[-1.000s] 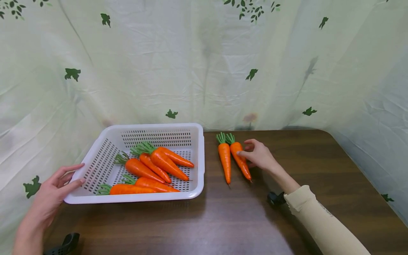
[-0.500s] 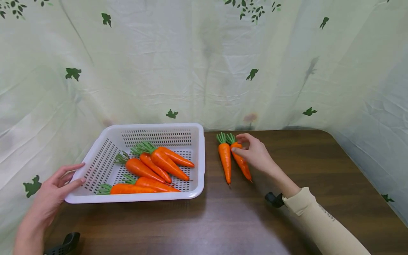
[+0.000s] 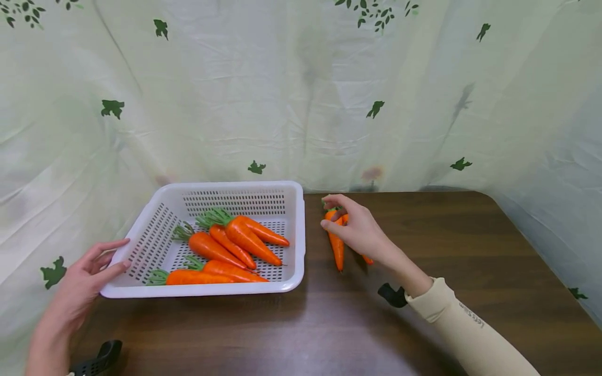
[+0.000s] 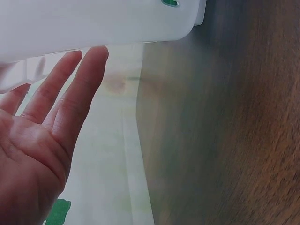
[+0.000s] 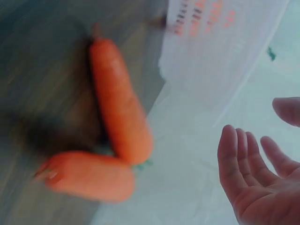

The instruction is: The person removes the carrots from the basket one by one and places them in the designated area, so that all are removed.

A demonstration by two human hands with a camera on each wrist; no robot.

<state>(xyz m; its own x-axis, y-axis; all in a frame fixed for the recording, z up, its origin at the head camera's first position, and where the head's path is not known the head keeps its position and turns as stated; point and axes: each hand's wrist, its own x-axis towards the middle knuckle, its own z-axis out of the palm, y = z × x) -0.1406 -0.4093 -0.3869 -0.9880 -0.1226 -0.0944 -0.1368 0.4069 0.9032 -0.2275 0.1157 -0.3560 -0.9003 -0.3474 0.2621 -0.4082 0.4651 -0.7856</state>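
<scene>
We see pale glare on the counter (image 3: 329,329) at the head view's lower centre; the right-wrist view's carrots (image 5: 121,101) look blurred.

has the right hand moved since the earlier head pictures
Yes: judged against the wood-grain table, the right hand has moved left, toward the white perforated basket.

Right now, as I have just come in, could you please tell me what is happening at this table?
A person's left hand touches the left end of a white basket, in which six carrots can be seen. The right hand is over two more carrots, holding nothing. Those two lie close together on the brown table, outside the basket.
</scene>
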